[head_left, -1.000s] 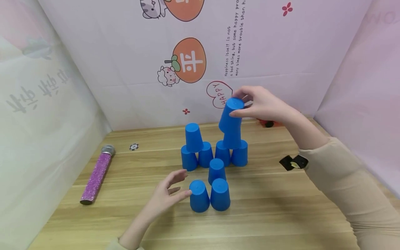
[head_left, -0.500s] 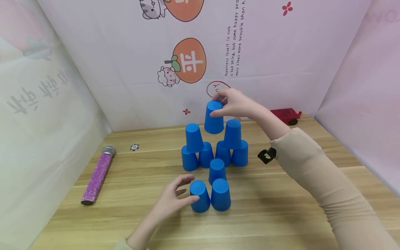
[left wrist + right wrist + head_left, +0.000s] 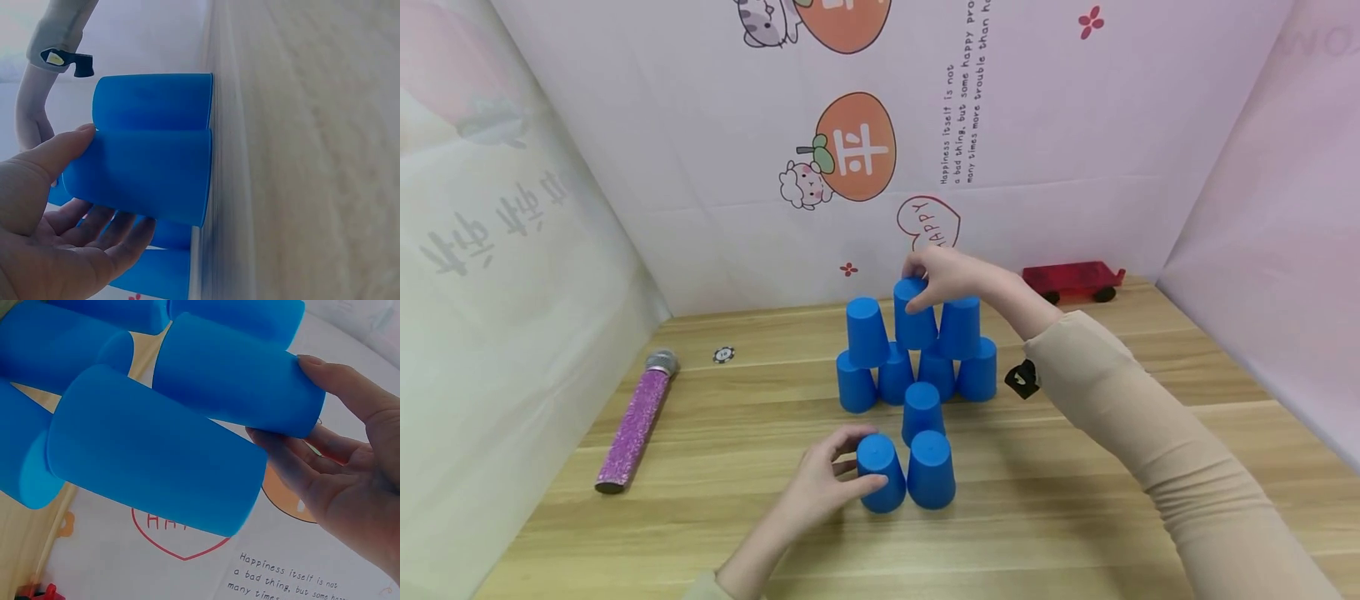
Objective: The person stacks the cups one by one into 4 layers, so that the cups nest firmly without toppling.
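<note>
Behind, a red cart (image 3: 1078, 279); right fingers (image 3: 340, 381) grip the upper-middle cup (image 3: 917, 330); left fingers (image 3: 65, 149), a nearer cup (image 3: 137, 169).

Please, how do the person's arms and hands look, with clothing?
The left hand and right hand are bare. The right sleeve is plain beige, wrinkled; the left sleeve, also beige, barely shows. A black attachment with a pale mark sits at the right cuff.

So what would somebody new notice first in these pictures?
Probably the two-row stack of upside-down blue cups at the back, where the right hand holds one cup between the upper two. Nearer, three more blue cups stand in a group, with the left hand around the front-left cup. Then the glittery purple microphone lying on the table, far left.
</note>
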`<state>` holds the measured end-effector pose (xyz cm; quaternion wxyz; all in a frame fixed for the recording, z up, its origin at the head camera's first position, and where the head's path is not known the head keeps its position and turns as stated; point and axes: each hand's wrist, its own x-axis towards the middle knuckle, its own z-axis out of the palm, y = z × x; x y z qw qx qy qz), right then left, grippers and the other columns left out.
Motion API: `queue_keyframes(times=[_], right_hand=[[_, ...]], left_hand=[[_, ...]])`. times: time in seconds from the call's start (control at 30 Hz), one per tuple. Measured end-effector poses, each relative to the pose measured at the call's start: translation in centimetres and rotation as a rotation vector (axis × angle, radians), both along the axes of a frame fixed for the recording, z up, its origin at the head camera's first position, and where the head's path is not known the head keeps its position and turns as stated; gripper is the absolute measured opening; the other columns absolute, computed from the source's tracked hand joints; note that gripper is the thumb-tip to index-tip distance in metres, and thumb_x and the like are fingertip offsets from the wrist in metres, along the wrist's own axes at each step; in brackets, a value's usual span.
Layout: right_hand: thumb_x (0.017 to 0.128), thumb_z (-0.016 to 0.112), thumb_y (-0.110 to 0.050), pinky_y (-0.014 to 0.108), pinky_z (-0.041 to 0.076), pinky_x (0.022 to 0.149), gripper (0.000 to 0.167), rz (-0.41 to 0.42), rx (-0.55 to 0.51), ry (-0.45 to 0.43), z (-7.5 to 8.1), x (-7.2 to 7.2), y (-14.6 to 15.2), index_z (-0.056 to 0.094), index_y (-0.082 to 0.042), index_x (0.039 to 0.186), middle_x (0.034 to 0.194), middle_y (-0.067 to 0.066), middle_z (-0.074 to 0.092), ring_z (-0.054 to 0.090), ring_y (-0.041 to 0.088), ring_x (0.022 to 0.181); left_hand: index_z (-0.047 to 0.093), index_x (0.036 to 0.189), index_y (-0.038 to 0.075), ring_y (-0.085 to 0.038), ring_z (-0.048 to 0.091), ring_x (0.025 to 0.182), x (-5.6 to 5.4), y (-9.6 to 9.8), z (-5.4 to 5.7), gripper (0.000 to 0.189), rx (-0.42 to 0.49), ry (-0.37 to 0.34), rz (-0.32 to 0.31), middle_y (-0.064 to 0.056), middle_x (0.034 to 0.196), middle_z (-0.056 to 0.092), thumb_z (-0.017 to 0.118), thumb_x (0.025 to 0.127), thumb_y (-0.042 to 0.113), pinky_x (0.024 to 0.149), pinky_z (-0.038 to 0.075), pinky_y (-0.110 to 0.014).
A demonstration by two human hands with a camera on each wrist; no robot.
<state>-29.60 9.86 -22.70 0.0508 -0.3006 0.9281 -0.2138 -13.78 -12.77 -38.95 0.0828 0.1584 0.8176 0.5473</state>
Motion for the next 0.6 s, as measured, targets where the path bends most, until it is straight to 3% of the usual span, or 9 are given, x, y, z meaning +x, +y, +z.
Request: queue_keyframes(times=[0.3,0.6], right_hand=[[0.082,0.073,-0.017,0.045,0.052,0.093,0.045,0.049,0.071,-0.024,-0.28,0.10,-0.54,0.056,0.004,0.118,0.118,0.021,0.061,0.059,0.033,0.108],[0.081,0.074,-0.019,0.045,0.051,0.094,0.047,0.035,0.083,-0.032,-0.45,0.36,-0.58,0.056,0.003,0.119,0.119,0.020,0.061,0.059,0.032,0.109]], left_hand=[[0.050,0.128,0.006,-0.031,0.056,0.116,0.03,0.10,0.31,0.060,-0.010,-0.020,0.009,-0.012,0.125,0.058,0.075,0.080,0.030,0.094,0.050,-0.049],[0.051,0.128,0.007,-0.030,0.057,0.116,-0.11,0.02,0.07,0.060,-0.028,-0.020,0.014,-0.011,0.123,0.059,0.075,0.079,0.033,0.094,0.050,-0.048]])
